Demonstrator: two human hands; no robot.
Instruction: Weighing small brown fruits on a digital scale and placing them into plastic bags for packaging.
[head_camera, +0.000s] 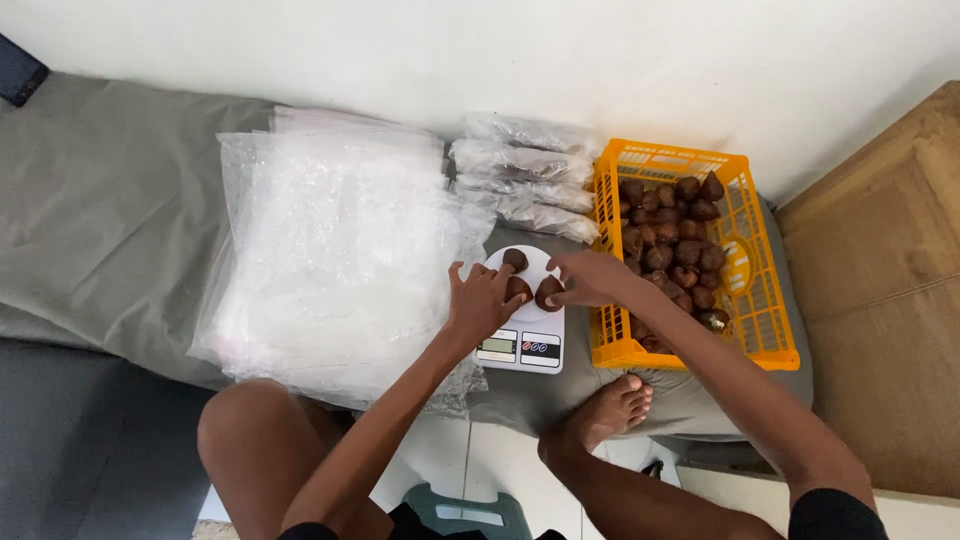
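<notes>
While both hands work over the scale, going left to right: a grey padded mat (110, 220) fills the left of the frame, lying along a white wall. On it, left of centre, sits a loose stack of clear plastic bags (330, 250), thin, limp, slippery-looking, likely to slide off each other. Above centre, three or four filled clear bags (520, 175) lie in a row against the crate.

Centre frame: a small white kitchen scale (525, 335) with a round platter and a display at its near edge. Three brown scaly fruits (515, 259) rest on the platter, one at the far side, two nearer. Left hand (480, 300) comes in from below, fingers (462, 280) spread, tips touching the nearer left fruit; not a closed grip, more a light steadying. Right hand (590, 278) reaches from the right, fingers curled and pinching the nearer right fruit at its rounded body, just beside the left hand's fruit.

Judgement on handling: the fruits look small, light, firm, with dry rough skin that gives good grip; pointed at one end, so they may roll or tip on the smooth platter. Best taken round the wide middle with a fingertip pinch, one at a time.

Right of centre: an orange plastic crate (770, 300) with slotted walls, touching the scale's right edge, holding a heap of the same brown fruits (675, 240). A bare foot (610, 410) rests below the scale. Far right: brown cardboard (880, 300).
</notes>
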